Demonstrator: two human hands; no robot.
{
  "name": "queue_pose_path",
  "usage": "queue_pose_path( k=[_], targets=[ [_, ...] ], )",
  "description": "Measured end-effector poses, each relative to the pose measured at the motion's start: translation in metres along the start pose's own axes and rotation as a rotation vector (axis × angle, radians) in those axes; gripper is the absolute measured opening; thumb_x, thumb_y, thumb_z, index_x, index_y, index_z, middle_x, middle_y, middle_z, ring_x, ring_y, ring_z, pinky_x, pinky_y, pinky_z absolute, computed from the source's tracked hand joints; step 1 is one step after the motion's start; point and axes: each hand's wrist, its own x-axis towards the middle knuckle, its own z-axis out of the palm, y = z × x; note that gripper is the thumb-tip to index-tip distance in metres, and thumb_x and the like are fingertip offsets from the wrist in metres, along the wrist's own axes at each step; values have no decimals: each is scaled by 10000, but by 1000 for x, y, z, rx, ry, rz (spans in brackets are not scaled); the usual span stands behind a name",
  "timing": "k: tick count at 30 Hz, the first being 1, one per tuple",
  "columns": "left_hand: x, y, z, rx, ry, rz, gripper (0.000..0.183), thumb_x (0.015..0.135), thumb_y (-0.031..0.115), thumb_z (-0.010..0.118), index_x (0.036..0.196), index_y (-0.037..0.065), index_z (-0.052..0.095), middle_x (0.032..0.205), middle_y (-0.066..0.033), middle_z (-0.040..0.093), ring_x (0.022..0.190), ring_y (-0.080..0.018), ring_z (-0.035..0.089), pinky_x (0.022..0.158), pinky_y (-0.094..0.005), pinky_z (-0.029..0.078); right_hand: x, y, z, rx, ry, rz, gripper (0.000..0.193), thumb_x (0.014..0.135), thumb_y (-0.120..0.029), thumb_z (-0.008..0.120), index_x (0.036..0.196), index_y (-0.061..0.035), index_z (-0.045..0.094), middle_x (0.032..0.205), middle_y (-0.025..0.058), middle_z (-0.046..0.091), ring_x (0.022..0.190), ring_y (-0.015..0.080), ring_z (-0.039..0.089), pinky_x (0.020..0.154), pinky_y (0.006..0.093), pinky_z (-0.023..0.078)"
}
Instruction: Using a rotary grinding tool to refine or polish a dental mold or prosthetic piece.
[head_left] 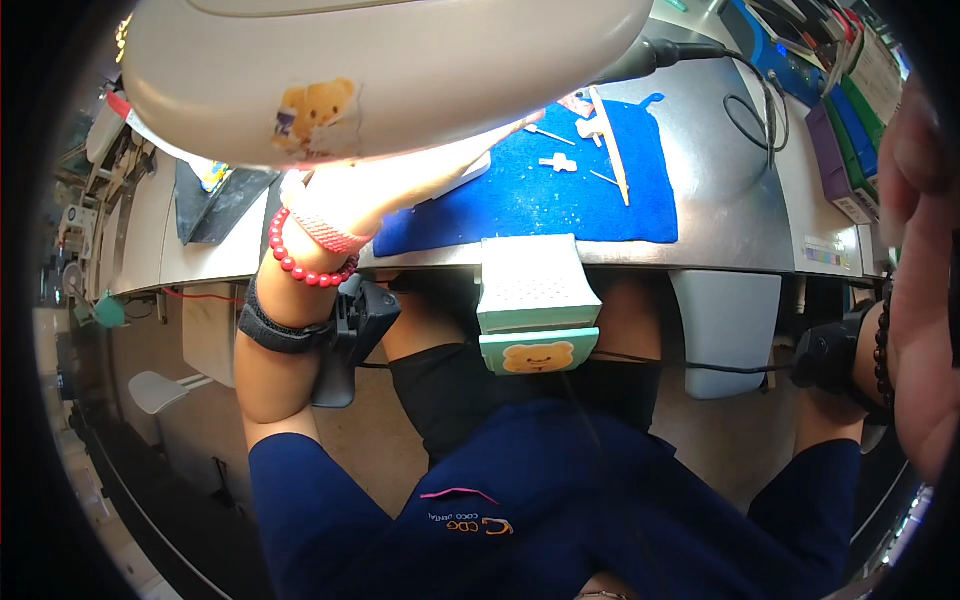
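Tan stick [616, 160] lies on the blue cloth [640, 225], right of my left hand [420, 178], long axis running away from me, near end angled slightly right. Left is the closer hand; lamp [400, 80] covers most of it, can't tell its grip. Right hand [915, 190] is raised at the far right edge, grip unclear too. Purple bin [830, 165] at right, contents unreadable.
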Motion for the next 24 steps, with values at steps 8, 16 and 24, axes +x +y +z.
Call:
queue_pose_path(
  k=[8,16,24],
  targets=[
    [4,-3,6,-268,-112,37,372,970,338,481,1272,149,588,1297,-61,581,1177,-210,544,1016,-327,407,-36,-8,-21,32,-4,28,376,953,-360,498,1091,-11,504,841,79,541,576,116,488,515,230,376],
    [1,-8,5,119,-111,146,491,994,432,412,1312,85,553,1334,-91,552,1242,-212,490,1059,-327,343,-39,12,-31,23,64,119,367,974,-371,463,1055,-18,520,817,59,530,563,104,474,499,221,366],
    [2,9,1,-252,-78,-109,329,991,243,444,1218,82,621,1276,-83,599,1177,-244,551,1006,-322,416,0,39,6,100,-127,595,443,935,-474,510,995,-37,548,796,55,562,592,95,507,499,216,395]
  ],
)
